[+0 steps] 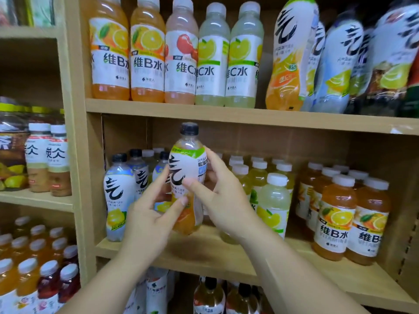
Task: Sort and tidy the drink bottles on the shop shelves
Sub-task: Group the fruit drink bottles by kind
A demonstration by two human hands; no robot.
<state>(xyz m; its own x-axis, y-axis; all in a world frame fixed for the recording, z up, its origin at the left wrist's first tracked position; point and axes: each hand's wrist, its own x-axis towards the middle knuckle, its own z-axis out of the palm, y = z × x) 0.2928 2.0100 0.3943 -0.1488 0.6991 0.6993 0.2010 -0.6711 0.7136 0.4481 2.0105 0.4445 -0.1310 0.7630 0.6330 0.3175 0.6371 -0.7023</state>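
I hold an orange sparkling-drink bottle with a black cap and a white label upright in front of the middle shelf. My left hand grips its lower left side. My right hand wraps its right side, thumb across the label. Behind and left stand similar black-capped bottles with blue-yellow labels. To the right are white-capped pale yellow bottles and orange vitamin-water bottles.
The upper shelf carries orange, pink and pale yellow vitamin bottles, with larger sparkling bottles leaning at the right. A left shelf unit holds tea bottles and, lower down, juice bottles. More bottles stand on the bottom shelf.
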